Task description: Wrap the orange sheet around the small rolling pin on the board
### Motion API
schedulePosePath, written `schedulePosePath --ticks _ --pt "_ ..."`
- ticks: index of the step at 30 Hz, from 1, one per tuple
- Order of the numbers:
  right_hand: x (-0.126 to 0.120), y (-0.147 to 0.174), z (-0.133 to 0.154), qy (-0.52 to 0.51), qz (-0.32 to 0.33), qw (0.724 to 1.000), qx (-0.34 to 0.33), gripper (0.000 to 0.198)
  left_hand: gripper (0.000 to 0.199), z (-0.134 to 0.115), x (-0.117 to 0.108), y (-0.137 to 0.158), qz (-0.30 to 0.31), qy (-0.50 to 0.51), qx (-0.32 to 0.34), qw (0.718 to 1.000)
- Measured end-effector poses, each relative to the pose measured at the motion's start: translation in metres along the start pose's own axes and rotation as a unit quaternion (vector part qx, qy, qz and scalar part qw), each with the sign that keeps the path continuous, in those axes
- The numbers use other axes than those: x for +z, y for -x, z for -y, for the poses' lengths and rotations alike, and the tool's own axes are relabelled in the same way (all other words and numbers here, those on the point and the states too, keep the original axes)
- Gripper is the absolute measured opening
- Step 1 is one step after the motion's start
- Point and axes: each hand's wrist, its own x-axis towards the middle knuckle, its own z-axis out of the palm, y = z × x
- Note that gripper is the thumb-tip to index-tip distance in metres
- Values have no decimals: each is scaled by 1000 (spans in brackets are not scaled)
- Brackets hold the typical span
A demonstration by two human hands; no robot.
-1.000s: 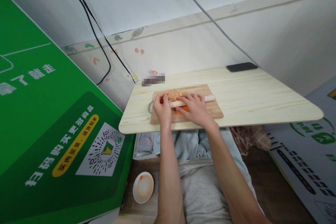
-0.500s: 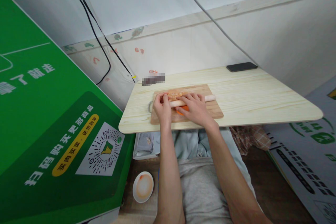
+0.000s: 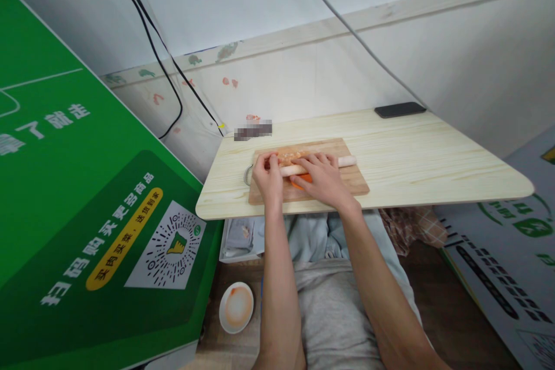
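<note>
The left hand [image 3: 267, 180] is bent at the left end of a pale stick [image 3: 346, 161], thumb and fingertips drawn together over something dark reddish; whether they grip it or the stick cannot be told. The right hand [image 3: 321, 178] lies across the stick's middle, fingers stretched over it toward the far side and thumb on the near side; how firmly it holds cannot be told. The stick runs crosswise over a wooden board [image 3: 353, 181], its right end reaching the board's right edge. An orange piece [image 3: 300, 181] shows on the near side of the stick, partly under the right hand. Beyond the stick, between the hands, is a lumpy orange-and-pale mass [image 3: 291, 158].

The board, with a metal handle [image 3: 247, 176] on its left side, lies near the front edge of the surface [image 3: 416, 162], left of its middle. A blurred-out dark item [image 3: 253, 130] is at the surface's far left corner; a black phone [image 3: 399, 110] lies along the far edge, toward the right. Below the surface's front left corner are a white box [image 3: 240, 241] and, nearer the person, a stained white bowl [image 3: 236, 307].
</note>
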Motion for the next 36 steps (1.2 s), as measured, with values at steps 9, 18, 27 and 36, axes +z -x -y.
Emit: schedulePosePath --ticks 9,18,27,36 --pt "1 0 -1 -7 -5 1000 -3 44 15 1 0 0 1 14 6 1000" --pt "0 0 0 -9 -3 1000 0 44 14 1 -1 0 -1 9 4 1000" --pt "0 1 0 -9 1 1000 0 45 14 4 -1 0 -3 16 10 1000" --pt "2 0 0 -1 -10 1000 -3 44 15 3 -1 0 2 -8 3 1000"
